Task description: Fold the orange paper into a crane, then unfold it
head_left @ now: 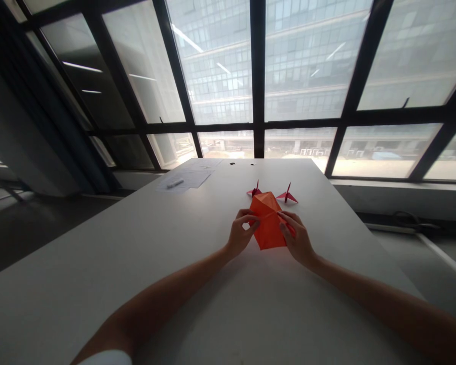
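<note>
An orange sheet of origami paper (270, 234), creased and partly folded, is held up between my two hands over the white table. My left hand (241, 233) pinches its left edge, thumb and forefinger closed on the paper. On the opposite side my right hand (297, 237) grips the right edge, its fingertips near the middle crease. Just behind the sheet stand two red paper cranes: one crane (255, 191) is partly hidden by the orange paper, and the other crane (288, 195) sits to its right with wings spread.
The long white table (167, 238) reaches toward the windows. White paper sheets (197, 175) lie at its far left, with a white marker-like object (175, 183) on them. A small dark round spot (232, 163) shows near the far edge. A dark curtain (61, 111) hangs at left.
</note>
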Available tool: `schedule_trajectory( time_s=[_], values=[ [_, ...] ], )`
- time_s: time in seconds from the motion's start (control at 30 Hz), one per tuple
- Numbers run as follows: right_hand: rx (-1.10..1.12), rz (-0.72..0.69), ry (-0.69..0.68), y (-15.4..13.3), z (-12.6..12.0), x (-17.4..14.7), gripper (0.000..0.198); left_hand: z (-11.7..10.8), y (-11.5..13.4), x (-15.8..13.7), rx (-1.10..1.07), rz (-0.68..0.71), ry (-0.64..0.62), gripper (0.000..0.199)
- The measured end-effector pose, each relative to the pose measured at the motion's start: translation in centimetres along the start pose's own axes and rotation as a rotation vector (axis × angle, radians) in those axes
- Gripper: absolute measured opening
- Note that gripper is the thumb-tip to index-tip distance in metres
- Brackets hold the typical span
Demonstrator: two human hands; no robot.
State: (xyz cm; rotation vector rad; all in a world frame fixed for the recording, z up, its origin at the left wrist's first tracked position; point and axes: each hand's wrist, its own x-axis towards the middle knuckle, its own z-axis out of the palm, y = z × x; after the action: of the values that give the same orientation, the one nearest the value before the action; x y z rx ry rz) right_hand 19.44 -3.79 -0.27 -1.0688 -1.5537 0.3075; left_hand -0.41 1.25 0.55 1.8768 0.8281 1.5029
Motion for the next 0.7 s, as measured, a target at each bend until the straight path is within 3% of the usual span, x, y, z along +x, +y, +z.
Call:
schedule_trajectory(
  time_s=[0.2,0.4,0.7],
  values=[
    [-0.030,-0.024,-0.034,0.1,-0.2,0.0,0.046,-0.1,0.6,-0.3,0.048,0.053,-0.044,0.004],
    [-0.039,-0.043,-0.091,0.0,-0.3,0.0,0.047,-0.2,1.2,-0.8,0.259,0.169,-0.038,0.010],
    [-0.018,-0.035,-0.105,-0.4,-0.1,0.0,0.046,-0.3,1.8,-1.0,0.404,0.375,-0.231,0.015]
  ],
)
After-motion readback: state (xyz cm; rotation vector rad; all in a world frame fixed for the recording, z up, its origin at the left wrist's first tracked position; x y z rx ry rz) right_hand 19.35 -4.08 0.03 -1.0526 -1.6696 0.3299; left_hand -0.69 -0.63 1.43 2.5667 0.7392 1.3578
